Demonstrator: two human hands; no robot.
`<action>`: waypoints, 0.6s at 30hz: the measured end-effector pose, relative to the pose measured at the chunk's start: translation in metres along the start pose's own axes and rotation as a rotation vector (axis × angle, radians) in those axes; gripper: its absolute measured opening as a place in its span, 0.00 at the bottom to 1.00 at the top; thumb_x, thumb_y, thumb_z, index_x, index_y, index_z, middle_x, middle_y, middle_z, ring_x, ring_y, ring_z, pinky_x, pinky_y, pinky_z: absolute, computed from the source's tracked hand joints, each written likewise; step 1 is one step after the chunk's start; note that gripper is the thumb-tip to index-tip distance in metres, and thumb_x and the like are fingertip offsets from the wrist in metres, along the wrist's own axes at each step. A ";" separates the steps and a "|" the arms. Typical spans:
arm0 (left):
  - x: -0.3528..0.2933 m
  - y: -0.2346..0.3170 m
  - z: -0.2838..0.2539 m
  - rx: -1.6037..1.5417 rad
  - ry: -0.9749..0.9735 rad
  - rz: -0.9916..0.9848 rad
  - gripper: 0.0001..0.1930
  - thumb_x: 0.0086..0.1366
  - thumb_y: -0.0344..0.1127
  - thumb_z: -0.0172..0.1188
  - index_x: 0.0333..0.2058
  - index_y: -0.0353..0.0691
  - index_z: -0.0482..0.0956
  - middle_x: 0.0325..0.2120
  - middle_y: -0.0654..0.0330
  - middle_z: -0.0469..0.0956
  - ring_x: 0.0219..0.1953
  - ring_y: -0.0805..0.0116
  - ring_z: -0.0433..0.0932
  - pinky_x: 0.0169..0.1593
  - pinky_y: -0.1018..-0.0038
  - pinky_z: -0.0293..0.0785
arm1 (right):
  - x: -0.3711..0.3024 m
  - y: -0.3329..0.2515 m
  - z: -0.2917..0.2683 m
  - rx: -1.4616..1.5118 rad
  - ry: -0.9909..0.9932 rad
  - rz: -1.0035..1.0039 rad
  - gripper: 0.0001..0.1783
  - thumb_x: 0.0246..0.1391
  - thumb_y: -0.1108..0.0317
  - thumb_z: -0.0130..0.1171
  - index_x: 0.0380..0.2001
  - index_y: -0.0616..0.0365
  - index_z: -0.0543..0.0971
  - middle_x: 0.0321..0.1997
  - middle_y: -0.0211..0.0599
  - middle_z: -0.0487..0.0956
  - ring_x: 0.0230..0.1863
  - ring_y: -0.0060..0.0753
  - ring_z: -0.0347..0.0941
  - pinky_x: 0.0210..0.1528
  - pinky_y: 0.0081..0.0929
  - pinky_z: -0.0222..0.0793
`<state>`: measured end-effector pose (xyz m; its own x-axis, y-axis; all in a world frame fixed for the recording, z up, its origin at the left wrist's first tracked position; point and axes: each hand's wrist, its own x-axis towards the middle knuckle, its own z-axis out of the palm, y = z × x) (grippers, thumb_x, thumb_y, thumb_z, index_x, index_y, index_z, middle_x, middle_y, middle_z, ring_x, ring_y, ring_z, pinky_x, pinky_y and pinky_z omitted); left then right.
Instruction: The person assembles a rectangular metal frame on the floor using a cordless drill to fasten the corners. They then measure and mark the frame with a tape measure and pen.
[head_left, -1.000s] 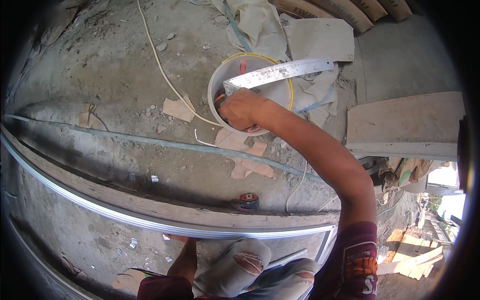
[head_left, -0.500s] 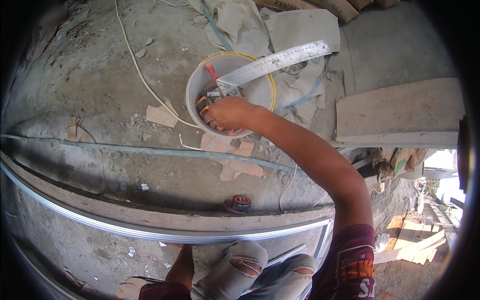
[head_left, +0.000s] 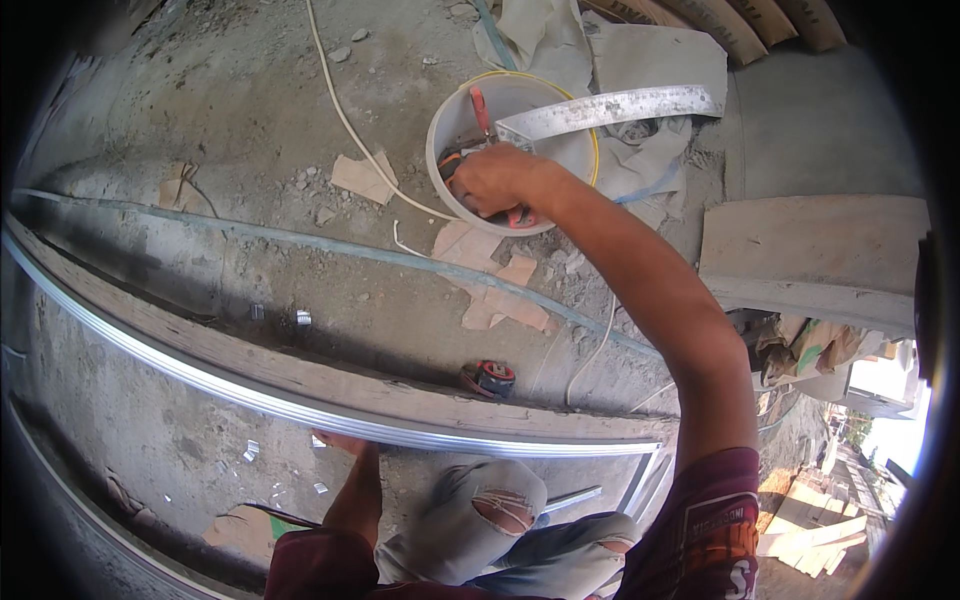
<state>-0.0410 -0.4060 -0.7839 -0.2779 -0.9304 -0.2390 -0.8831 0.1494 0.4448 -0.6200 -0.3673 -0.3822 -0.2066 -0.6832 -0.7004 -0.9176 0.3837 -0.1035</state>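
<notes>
bucket point(head_left: 525, 93) | right hand point(head_left: 492, 180) inside | left hand point(head_left: 343, 441) well apart

Dusty flr point(head_left: 220, 120), loose stones point(head_left: 340, 54) nr. top. Grey-grn strap point(head_left: 300, 240) runs L to R across it. Pale cord point(head_left: 345, 121) curves down fr. top edge, meets cardbd scrap point(head_left: 362, 178). Upper R: brn pkgs point(head_left: 690, 20), pale sheet point(head_left: 660, 75) just below. R: pale slab point(head_left: 810, 240). Lower R: wood bds point(head_left: 810, 525), piled.

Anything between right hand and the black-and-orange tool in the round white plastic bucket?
Nothing visible: the right hand is inside the bucket, beside the tool; contact is unclear. The silver metal square lies beyond the hand.
</notes>
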 end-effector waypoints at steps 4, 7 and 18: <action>0.001 0.016 -0.008 0.151 0.098 0.118 0.53 0.63 0.66 0.57 0.73 0.35 0.49 0.73 0.44 0.48 0.76 0.42 0.45 0.75 0.46 0.43 | -0.023 0.024 0.002 0.485 0.722 -0.189 0.17 0.65 0.57 0.56 0.46 0.58 0.84 0.37 0.39 0.85 0.32 0.40 0.81 0.33 0.34 0.75; -0.008 0.083 -0.057 0.080 0.101 0.092 0.50 0.66 0.67 0.52 0.74 0.38 0.49 0.74 0.44 0.46 0.77 0.44 0.42 0.75 0.44 0.41 | -0.084 0.010 -0.023 1.004 0.826 -0.029 0.20 0.70 0.53 0.56 0.48 0.60 0.81 0.33 0.32 0.82 0.29 0.22 0.74 0.32 0.24 0.70; 0.007 0.090 -0.053 0.123 0.284 0.227 0.35 0.73 0.63 0.44 0.68 0.45 0.64 0.70 0.54 0.60 0.73 0.54 0.57 0.71 0.48 0.50 | -0.351 -0.065 0.140 1.423 1.123 0.012 0.24 0.66 0.49 0.59 0.46 0.63 0.77 0.35 0.42 0.80 0.31 0.35 0.78 0.33 0.31 0.77</action>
<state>-0.1019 -0.4166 -0.6995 -0.3712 -0.9220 0.1097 -0.8544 0.3854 0.3484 -0.4404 -0.0653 -0.2282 -0.8696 -0.4936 -0.0100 -0.0794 0.1598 -0.9840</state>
